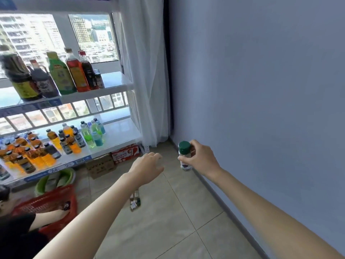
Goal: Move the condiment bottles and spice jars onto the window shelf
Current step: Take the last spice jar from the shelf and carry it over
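Green-capped and clear-bodied, a small spice jar (184, 156) sits upright in the right hand (200, 158), whose grip is closed round it: fingers curl across the glass just below the cap, the thumb on the near side. The jar hangs in the air over the tiled floor (168, 221), near the grey wall (261, 90) and well apart from the window shelf (115, 82). The left hand (147, 166) reaches forward just beside it, not touching; its grip is released, fingers loosely bent and holding nothing.

On the window shelf, to the left, stand several tall condiment bottles (74, 71) in a row: dark sauces, a green-labelled one, a red-labelled one, with small dark jars (99, 78) at the right end of the row. The right part of that shelf is bare. The lower shelf (119, 135) carries many small drink bottles (56, 144), orange, green and blue. Under it lie cardboard boxes (100, 166) and a green basin (56, 181). A red basket (52, 204) stands on the floor at lower left, where another person's hand reaches in. A white curtain (147, 71) hangs in the corner.
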